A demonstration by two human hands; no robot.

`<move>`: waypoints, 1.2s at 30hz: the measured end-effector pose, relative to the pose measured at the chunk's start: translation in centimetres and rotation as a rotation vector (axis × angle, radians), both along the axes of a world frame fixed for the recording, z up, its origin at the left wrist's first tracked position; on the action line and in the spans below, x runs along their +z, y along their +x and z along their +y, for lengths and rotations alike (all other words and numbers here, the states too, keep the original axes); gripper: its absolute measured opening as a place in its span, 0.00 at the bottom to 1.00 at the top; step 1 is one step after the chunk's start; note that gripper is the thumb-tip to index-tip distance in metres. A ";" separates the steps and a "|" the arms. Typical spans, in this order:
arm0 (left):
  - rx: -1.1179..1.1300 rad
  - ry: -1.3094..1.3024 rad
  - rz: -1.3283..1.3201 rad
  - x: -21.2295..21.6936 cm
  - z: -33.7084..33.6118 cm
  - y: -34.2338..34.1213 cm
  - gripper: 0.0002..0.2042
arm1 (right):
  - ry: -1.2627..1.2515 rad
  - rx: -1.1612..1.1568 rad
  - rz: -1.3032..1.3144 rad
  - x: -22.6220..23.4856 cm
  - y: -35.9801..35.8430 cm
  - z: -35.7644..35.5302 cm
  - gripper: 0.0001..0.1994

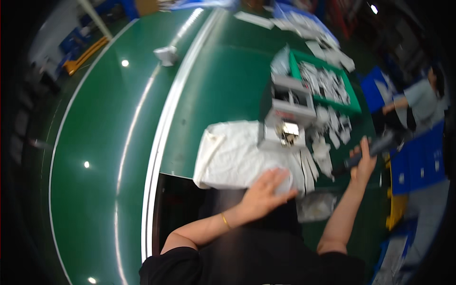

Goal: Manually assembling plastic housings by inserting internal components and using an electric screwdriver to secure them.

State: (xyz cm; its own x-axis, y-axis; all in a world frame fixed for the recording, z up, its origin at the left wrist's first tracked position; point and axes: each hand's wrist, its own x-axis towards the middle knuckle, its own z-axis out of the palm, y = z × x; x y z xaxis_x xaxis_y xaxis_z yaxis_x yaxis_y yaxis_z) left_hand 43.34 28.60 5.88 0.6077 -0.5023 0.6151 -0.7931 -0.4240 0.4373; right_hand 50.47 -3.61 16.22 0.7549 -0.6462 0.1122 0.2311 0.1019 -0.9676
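Note:
My left hand is at the front edge of a white cloth, its fingers closed around a small white rounded piece that is blurred by motion. Off to the right, my right hand grips a long dark handheld tool that resembles an electric screwdriver; blur hides its exact kind. Just beyond the cloth stands a grey box-shaped device with a shiny metal part on its near side. White strips lie between that device and my right hand.
A green crate full of white and grey parts stands at the far right of the green table. A clear plastic bag lies near my right forearm. Another person works at the right, above blue bins. A pale rail crosses the left.

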 end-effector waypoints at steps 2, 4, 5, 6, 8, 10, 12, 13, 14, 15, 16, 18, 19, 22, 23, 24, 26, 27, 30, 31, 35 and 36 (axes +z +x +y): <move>-0.092 0.054 -0.066 -0.1 0.1 -0.1 0.24 | -0.033 -0.095 0.162 -2.9 0.3 -4.5 0.27; -0.132 0.012 -0.020 1.0 0.6 -0.3 0.21 | -0.012 -0.120 0.263 -6.4 0.4 -8.4 0.24; -0.126 0.061 0.000 1.9 1.2 -0.3 0.20 | -0.019 -0.127 0.305 -8.4 0.4 -10.4 0.22; -0.132 0.079 0.010 2.4 1.8 -0.2 0.20 | -0.027 -0.092 0.286 -11.2 0.4 -13.8 0.20; -0.115 0.115 0.019 2.8 3.1 0.1 0.19 | -0.020 -0.033 0.264 -13.4 1.7 -15.3 0.18; -0.128 0.224 -0.037 3.0 4.4 0.7 0.18 | -0.165 -0.216 0.400 -13.4 2.1 -14.2 0.13; -0.094 0.195 -0.001 3.1 5.1 1.2 0.18 | -0.242 -0.197 0.378 -13.8 2.6 -14.4 0.15; -0.060 0.153 0.044 3.1 5.5 1.2 0.18 | -0.333 -0.179 0.363 -14.0 2.7 -14.4 0.17; -0.024 0.136 0.142 3.2 6.2 1.2 0.20 | -0.324 -0.182 0.361 -13.8 2.8 -13.9 0.17; -0.024 0.145 0.141 3.4 6.9 1.2 0.20 | -0.338 -0.189 0.355 -13.5 2.9 -13.0 0.18; 0.048 0.112 0.279 3.6 7.7 1.3 0.23 | -0.354 -0.195 0.350 -13.4 2.9 -12.5 0.19; 0.217 0.027 0.381 4.0 9.5 1.6 0.27 | -0.327 -0.161 0.321 -13.5 2.6 -12.8 0.20; 0.317 -0.023 0.345 4.3 10.6 1.9 0.28 | -0.305 -0.126 0.292 -13.7 2.6 -12.9 0.22; 0.515 -0.417 0.289 3.5 15.5 4.6 0.22 | -0.256 -0.192 0.113 -15.7 2.2 -14.2 0.24; 0.563 -0.605 0.280 3.2 17.0 6.2 0.20 | -0.255 -0.192 0.115 -15.9 1.9 -14.5 0.24; 0.705 -0.634 0.393 2.8 19.8 7.4 0.18 | -0.355 -0.234 0.155 -15.3 1.6 -14.3 0.27; 0.907 -0.722 0.413 1.4 25.6 10.1 0.16 | -0.465 -0.283 0.200 -12.2 0.7 -11.8 0.27; 0.963 -0.780 0.318 0.5 27.9 11.4 0.16 | -0.465 -0.278 0.200 -10.6 0.3 -10.3 0.27; 1.354 -0.418 0.344 -2.7 34.6 13.2 0.23 | -0.409 -0.163 0.064 -6.9 -0.3 -6.1 0.23; 1.338 -0.416 0.348 -2.9 35.2 13.6 0.23 | -0.433 -0.119 0.008 -5.8 -0.8 -5.0 0.22; 1.389 -0.122 0.395 -1.3 33.7 15.0 0.26 | -0.472 0.107 -0.159 -1.4 -2.5 -0.5 0.19; 1.478 -0.079 0.399 -0.8 33.5 14.4 0.28 | -0.469 0.087 -0.148 0.5 -3.2 0.8 0.19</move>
State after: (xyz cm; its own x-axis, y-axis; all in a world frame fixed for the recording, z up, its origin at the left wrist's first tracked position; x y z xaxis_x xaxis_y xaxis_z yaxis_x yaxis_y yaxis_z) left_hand 57.74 62.14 5.08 0.6457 0.7059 0.2911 0.4744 -0.6697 0.5714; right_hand 47.28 -2.80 16.70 0.7581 -0.4355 0.4854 0.3791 -0.3114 -0.8714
